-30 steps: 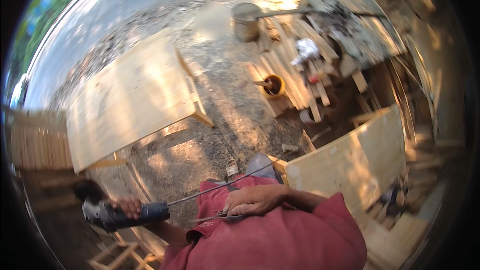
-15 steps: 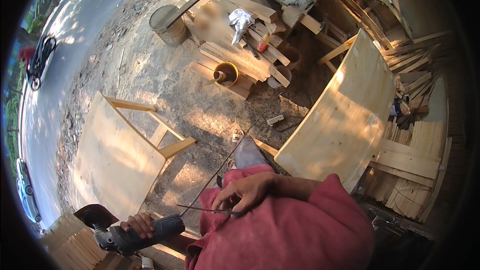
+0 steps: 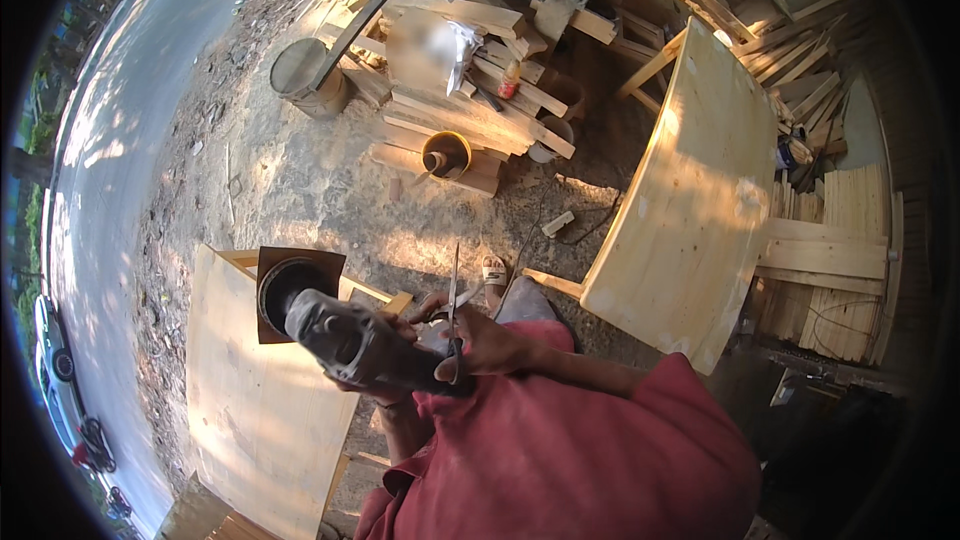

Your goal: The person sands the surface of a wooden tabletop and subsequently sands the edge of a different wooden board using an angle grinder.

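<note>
We are taking as landmark the broad pale wooden board with jutting struts, which is showing us its flat face. A second pale wooden board is lying well to the left of the landmark board. Left of the landmark board, too, a stack of straight pale timber planks is resting on the ground. A tall grey cylindrical bucket is standing farther left of the landmark board, beside the stack.

Nearer the person, left of the landmark board, the left hand is holding a dark grey angle grinder; its fingers are mostly hiding behind the tool. A square brown sheet is covering the grinder's round head. The yellow-rimmed round pot is sitting by the stack, left of the landmark board, a brown piece leaning inside.

Between grinder and landmark board, the right hand is curling around dark-handled metal scissors, blades pointing away from the person. This hand is overlapping the grinder's rear end; we are unable to tell whether they are touching. Just left of the landmark board, a small pale block is lying on the ground.
</note>
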A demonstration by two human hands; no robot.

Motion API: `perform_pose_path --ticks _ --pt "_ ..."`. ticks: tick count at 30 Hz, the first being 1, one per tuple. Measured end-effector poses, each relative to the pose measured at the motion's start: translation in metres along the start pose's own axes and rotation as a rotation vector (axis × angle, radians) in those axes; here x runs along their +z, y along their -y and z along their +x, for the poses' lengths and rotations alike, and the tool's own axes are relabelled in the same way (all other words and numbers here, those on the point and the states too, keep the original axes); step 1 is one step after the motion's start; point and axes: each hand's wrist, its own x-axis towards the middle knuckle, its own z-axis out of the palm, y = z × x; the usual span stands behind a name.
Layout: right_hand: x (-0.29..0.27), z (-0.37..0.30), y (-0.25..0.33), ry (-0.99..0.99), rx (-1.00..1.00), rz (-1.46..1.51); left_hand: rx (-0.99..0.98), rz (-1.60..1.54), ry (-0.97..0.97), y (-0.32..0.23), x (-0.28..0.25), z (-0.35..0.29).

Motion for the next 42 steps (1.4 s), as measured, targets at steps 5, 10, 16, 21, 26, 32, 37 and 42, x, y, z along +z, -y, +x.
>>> perform_pose_path --ticks 5,10,16,21,26,32,37,42 --pt "0.047 0.015 0.009 0.042 -0.051 -0.39 -0.26 0.664 -0.119 -0.006 -0.031 -0.006" --pt "0.066 0.002 0.007 -0.12 -0.028 -0.186 0.018 0.98 0.304 -0.064 -0.013 0.022" --pt "0.096 0.024 0.028 -0.234 -0.179 -0.202 -0.031 0.373 -0.09 -0.049 -0.062 0.067" --pt "0.106 0.039 0.065 -0.267 -0.202 -0.164 -0.021 0.25 -0.079 -0.035 -0.058 0.111" --pt "0.085 0.03 0.06 -0.2 -0.19 -0.071 0.09 0.348 -0.206 -0.03 -0.024 0.123" --pt "0.058 0.014 0.065 -0.203 -0.224 0.044 0.029 0.385 -0.26 -0.022 -0.002 0.108" --pt "0.051 0.005 0.063 -0.19 -0.174 0.088 -0.017 0.052 -0.232 0.008 -0.006 0.093" --pt "0.05 0.0 0.063 -0.206 -0.175 0.09 -0.065 0.087 -0.243 0.004 -0.002 0.104"
